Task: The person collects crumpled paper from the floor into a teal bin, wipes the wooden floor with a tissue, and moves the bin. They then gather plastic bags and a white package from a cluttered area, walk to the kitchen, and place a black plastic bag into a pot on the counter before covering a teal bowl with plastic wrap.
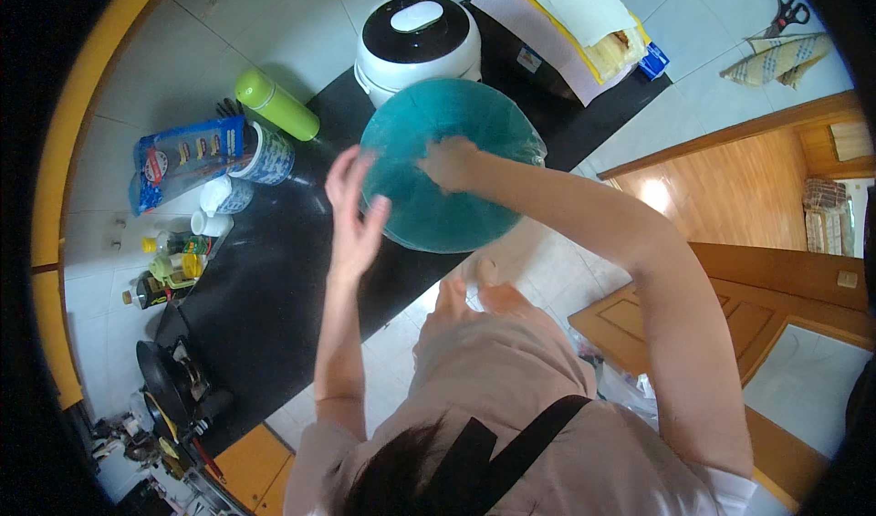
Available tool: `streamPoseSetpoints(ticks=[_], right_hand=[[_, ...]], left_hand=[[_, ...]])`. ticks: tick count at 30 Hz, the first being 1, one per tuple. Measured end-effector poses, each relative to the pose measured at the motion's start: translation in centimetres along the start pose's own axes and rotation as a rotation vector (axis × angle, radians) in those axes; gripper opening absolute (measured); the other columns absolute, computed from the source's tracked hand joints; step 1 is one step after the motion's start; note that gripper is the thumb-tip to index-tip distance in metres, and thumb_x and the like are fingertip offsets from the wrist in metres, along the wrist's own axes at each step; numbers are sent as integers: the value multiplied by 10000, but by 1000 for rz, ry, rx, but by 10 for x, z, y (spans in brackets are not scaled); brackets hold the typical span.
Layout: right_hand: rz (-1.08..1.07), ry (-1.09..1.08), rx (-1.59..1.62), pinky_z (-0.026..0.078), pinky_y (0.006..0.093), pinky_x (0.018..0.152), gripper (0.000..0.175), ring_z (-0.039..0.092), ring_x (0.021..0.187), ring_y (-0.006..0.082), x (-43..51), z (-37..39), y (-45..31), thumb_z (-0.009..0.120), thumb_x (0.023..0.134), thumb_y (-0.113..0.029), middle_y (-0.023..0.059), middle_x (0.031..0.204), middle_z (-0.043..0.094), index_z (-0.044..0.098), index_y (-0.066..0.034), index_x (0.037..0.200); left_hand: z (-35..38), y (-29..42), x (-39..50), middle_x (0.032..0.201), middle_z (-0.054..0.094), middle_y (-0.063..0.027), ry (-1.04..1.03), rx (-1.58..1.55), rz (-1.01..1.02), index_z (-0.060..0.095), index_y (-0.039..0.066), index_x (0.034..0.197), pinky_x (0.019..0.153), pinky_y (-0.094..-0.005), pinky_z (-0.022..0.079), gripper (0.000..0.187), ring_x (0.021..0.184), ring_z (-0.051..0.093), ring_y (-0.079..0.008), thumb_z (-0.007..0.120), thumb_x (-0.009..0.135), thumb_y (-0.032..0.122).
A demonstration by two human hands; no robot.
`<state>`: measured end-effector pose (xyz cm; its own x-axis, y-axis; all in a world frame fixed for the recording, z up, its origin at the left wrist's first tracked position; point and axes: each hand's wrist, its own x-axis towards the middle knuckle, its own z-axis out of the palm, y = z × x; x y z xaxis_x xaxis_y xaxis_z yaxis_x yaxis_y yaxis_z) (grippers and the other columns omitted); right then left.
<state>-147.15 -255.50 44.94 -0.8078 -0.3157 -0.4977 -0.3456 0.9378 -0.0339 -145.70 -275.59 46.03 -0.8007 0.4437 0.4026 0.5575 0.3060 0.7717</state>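
Note:
A round teal plastic tub [465,225] stands at the edge of the black countertop [287,269]. Thin clear plastic film [530,143] shows along its right rim. My left hand [352,208] is at the tub's left rim, blurred, its fingers apart and nothing in them; whether it touches the rim is unclear. Over the tub's middle, my right hand [448,163] has its fingers curled downward. Its fingertips are blurred, so I cannot tell if they hold anything.
Behind the tub stands a white rice cooker [417,50] with a black lid. A green bottle [280,105], a blue-patterned pot [270,157] and several sauce bottles [171,263] line the wall. A frying pan [164,382] lies lower left. Packages [568,23] sit at the back right.

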Motion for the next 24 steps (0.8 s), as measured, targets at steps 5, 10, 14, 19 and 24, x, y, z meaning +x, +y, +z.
streamPoseSetpoints(ticks=[5,10,14,19,24], right_hand=[[166,-248,-322,483,585,810,656,363,1218,405,75,62,-15,663,786,-289,157,1403,321,396,-120,1360],[192,-337,-295,449,630,825,580,342,1245,402,79,67,-24,615,823,-266,163,1414,319,421,-107,1346],[189,-372,-299,447,627,829,572,339,1250,404,82,75,-23,611,826,-260,159,1420,314,424,-109,1345],[187,-347,-272,444,624,833,562,335,1255,406,88,90,-11,606,830,-252,154,1428,308,427,-111,1344],[134,-327,-231,441,621,838,553,331,1261,409,101,92,-1,601,834,-245,149,1435,302,431,-114,1343]], left_hand=[[-7,24,-2,1315,463,-61,-180,342,106,653,157,1087,1082,-546,177,431,1323,262,-356,733,665,141],[-15,24,-10,1279,485,-58,-198,332,109,652,127,995,1080,-568,169,411,1307,300,-340,783,607,171],[-18,23,-10,1234,509,-60,-222,356,112,641,102,928,1077,-574,170,351,1297,325,-316,781,623,203],[-17,42,-3,1191,540,-75,-292,459,199,647,85,959,1063,-574,196,384,1260,384,-283,758,672,315],[17,52,-16,970,648,-112,-714,486,433,630,56,1034,933,-375,421,377,981,598,-248,605,826,369]])
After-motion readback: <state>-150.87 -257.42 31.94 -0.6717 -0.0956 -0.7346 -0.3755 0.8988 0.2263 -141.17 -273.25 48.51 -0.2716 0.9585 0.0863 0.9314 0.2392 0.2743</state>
